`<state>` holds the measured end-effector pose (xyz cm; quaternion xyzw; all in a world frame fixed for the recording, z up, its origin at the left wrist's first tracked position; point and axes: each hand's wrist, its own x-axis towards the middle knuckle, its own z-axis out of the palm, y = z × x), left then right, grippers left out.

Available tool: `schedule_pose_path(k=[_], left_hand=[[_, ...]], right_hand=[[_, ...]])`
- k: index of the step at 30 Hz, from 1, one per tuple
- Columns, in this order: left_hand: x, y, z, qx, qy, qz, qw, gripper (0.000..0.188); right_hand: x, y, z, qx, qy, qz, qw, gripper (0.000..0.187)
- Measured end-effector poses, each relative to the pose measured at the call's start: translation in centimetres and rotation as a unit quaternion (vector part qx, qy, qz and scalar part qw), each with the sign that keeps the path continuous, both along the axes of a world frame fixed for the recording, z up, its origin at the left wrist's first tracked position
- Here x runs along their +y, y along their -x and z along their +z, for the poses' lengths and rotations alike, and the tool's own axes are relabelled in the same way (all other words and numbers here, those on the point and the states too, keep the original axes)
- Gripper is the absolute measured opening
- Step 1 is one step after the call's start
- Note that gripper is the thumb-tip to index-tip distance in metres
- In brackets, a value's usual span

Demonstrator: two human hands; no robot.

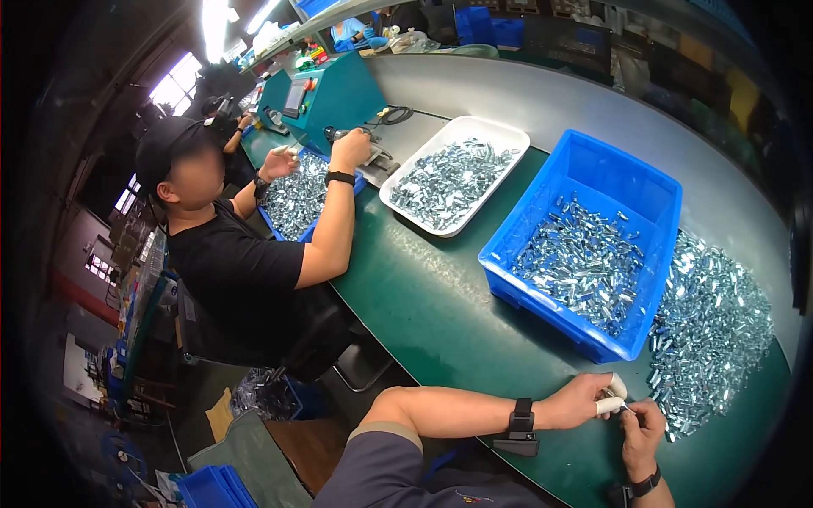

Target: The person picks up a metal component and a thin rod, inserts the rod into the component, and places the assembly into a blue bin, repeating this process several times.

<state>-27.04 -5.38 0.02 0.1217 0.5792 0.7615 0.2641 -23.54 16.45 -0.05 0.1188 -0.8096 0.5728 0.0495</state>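
My left hand (pixel 576 403), with pale finger cots on its thumb and a finger, is closed in a pinch just over the green table. My right hand (pixel 644 433) meets it, thumb and finger also pinched together. Between the fingertips of both is a small shiny metal part (pixel 627 409), mostly hidden. Just beyond my right hand spreads a loose heap of small silvery metal parts (pixel 711 326). A deep blue bin (pixel 542 296) stands in front of my hands, its bottom covered with similar parts.
A white tray (pixel 457 230) of the same parts lies farther left on the green table (pixel 423 313). At the left a co-worker in black (pixel 233 262) handles parts over another blue bin (pixel 312 230), beside a teal machine (pixel 339 97). A grey panel (pixel 584 93) edges the table's back.
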Motion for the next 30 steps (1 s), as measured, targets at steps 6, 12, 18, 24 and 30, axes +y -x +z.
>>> schedule_pose_path(k=[6,12,18,24,30], left_hand=[[0.0,-0.1,-0.4,-0.012,-0.002,-0.010,1.000,0.020],[0.0,-0.2,-0.5,-0.004,-0.001,-0.006,1.000,0.020],[0.0,-0.2,-0.9,-0.027,-0.017,-0.004,0.999,0.020],[-0.2,-0.1,-0.4,-0.020,-0.002,-0.005,1.000,0.021],[-0.1,-0.2,-0.2,-0.021,-0.022,0.012,0.999,0.019]], right_hand=[[1.0,-0.2,-0.3,-0.073,0.008,0.033,0.997,0.015],[0.0,-0.3,0.8,-0.093,0.027,0.013,0.995,0.017],[-0.1,-0.3,0.1,-0.028,0.008,-0.018,0.999,0.018],[1.0,-0.1,-0.7,-0.060,-0.002,0.045,0.997,0.009],[-0.1,-0.1,0.6,-0.059,-0.006,0.000,0.998,0.016]])
